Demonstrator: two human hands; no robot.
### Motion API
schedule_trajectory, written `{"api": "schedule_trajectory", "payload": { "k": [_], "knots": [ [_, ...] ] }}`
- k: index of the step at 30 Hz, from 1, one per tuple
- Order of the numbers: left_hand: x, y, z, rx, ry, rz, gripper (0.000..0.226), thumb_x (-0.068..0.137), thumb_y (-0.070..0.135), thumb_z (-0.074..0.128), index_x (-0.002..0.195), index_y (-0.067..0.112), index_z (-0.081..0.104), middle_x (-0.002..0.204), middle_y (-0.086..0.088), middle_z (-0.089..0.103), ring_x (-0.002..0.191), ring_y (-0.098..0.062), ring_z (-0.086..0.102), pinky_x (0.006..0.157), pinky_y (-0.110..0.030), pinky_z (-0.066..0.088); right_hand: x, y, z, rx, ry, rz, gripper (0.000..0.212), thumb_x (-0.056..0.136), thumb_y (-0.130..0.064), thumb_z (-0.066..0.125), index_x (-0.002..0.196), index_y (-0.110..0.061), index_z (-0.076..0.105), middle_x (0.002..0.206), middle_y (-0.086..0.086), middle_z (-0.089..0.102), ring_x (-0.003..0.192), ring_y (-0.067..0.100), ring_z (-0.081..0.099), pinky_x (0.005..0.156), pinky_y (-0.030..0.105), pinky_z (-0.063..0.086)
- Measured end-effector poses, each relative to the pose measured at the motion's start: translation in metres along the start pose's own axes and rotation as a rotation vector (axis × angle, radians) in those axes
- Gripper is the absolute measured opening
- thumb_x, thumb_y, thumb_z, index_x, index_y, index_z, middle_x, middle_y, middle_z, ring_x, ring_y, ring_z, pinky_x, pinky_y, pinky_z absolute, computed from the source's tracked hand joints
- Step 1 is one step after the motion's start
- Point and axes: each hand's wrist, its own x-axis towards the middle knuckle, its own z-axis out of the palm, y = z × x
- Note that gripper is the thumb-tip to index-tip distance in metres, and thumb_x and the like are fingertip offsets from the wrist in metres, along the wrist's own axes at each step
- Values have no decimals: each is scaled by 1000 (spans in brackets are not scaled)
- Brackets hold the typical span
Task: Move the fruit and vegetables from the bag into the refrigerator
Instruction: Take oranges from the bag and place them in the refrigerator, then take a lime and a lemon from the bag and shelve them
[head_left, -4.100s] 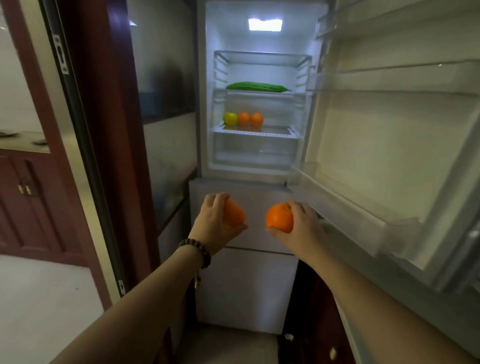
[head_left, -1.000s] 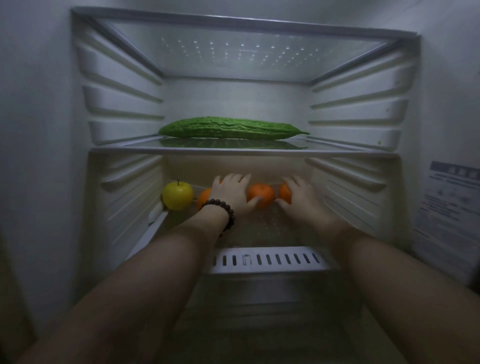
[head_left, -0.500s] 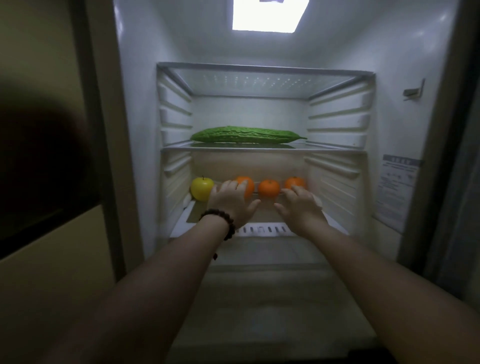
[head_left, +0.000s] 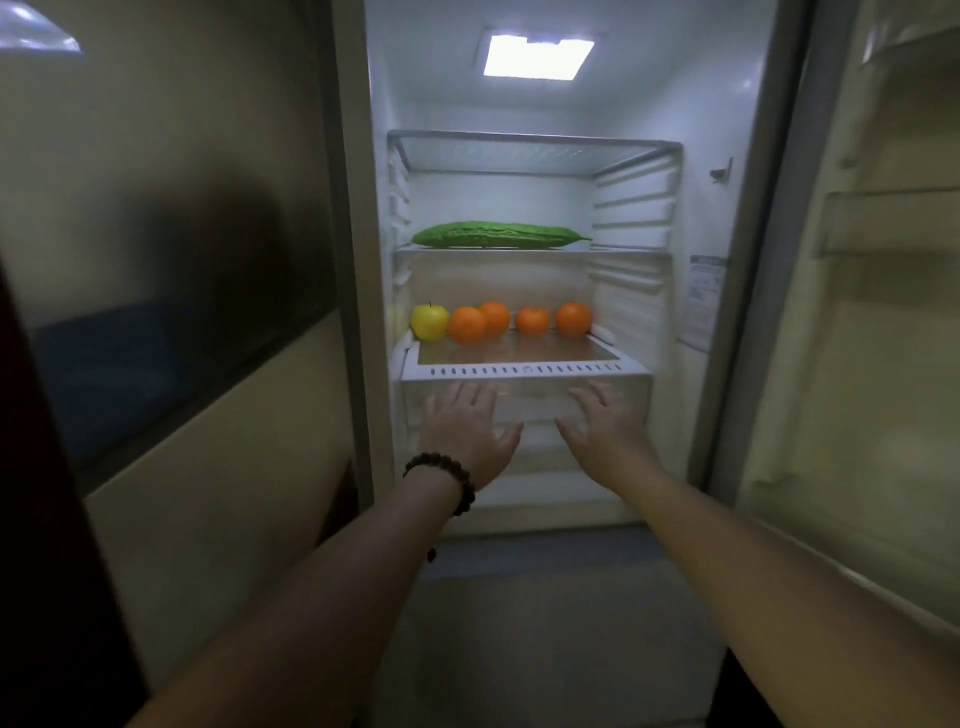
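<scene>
The refrigerator (head_left: 524, 150) stands open in front of me. A long green bitter gourd (head_left: 498, 235) lies on the middle glass shelf. On the lower shelf (head_left: 524, 370) a yellow apple (head_left: 429, 322) sits at the left, and several oranges (head_left: 532, 320) stand in a row to its right. My left hand (head_left: 470, 428), with a bead bracelet on the wrist, and my right hand (head_left: 605, 423) are both empty, fingers spread, just below and in front of the lower shelf. No bag is in view.
The open refrigerator door (head_left: 872, 312) with its clear racks fills the right side. A dark glossy cabinet panel (head_left: 171, 291) stands at the left. A clear drawer front (head_left: 524, 402) sits behind my hands.
Both hands put the two oranges on the lower shelf, let go and drew back out below it. The view has pulled back from the shelves.
</scene>
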Motion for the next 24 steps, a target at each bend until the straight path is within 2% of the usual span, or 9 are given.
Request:
{"api": "schedule_trajectory", "payload": {
  "k": [4, 11, 14, 18, 24],
  "knots": [
    [-41, 22, -7, -76, -49, 9, 65, 90, 59, 32, 145, 24, 27, 151, 1, 30, 141, -20, 20, 113, -42, 17, -46, 3, -11, -10, -4, 40, 53, 95, -43, 45, 142, -19, 36, 155, 6, 21, 143, 23, 17, 117, 40, 19],
    [-105, 66, 2, -179, -166, 22, 66, 92, 59, 30, 148, 25, 19, 155, 1, 21, 143, -18, 15, 117, -41, 9, -127, 27, -24, -100, 49, 67, 52, 94, -39, 49, 138, -11, 44, 149, 12, 32, 138, 29, 29, 112, 39, 30],
    [-133, 87, 8, -218, -211, 62, 67, 92, 59, 30, 148, 25, 18, 156, 1, 21, 143, -18, 13, 118, -42, 8, -168, 43, -29, -107, 40, 100, 51, 93, -44, 47, 136, -16, 45, 150, 9, 32, 136, 29, 34, 107, 44, 37],
    [-174, 121, 16, -223, -247, 145, 68, 92, 60, 28, 149, 24, 16, 156, 2, 20, 143, -18, 12, 117, -41, 8, -230, 64, -44, -120, 36, 169, 53, 95, -40, 47, 141, -15, 40, 153, 11, 27, 138, 29, 29, 109, 40, 33],
    [-250, 189, 16, -269, -349, 288, 69, 92, 60, 26, 150, 23, 13, 157, 0, 15, 144, -19, 8, 117, -44, 7, -342, 96, -76, -162, 97, 301, 50, 95, -39, 47, 139, -16, 44, 153, 9, 27, 142, 23, 22, 111, 35, 27]
  ]
}}
